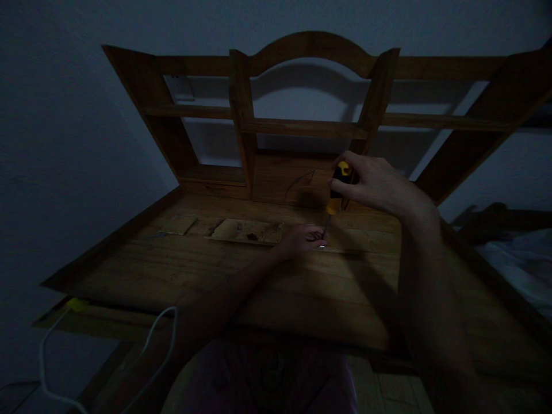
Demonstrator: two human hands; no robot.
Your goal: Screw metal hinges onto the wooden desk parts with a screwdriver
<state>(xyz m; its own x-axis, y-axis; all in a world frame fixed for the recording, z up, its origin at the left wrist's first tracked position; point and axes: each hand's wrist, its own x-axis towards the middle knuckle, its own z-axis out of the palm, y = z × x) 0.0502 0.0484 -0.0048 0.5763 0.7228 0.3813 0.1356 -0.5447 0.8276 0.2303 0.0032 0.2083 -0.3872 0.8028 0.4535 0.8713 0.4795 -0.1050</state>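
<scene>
My right hand (371, 181) is closed round the yellow and black handle of a screwdriver (335, 198), held upright with its tip down on the wooden desk top (267, 276). My left hand (304, 237) rests on the desk at the tip, its fingers pinched beside the blade on something small I cannot make out. A flat board (248, 231) with dark marks lies on the desk just left of that hand. The room is dim.
A wooden hutch (302, 123) with shelves and uprights rises at the back of the desk against a white wall. A smaller flat piece (179, 224) lies at the desk's left. A white cable (150, 339) hangs below the front edge. Bedding (517, 264) shows at right.
</scene>
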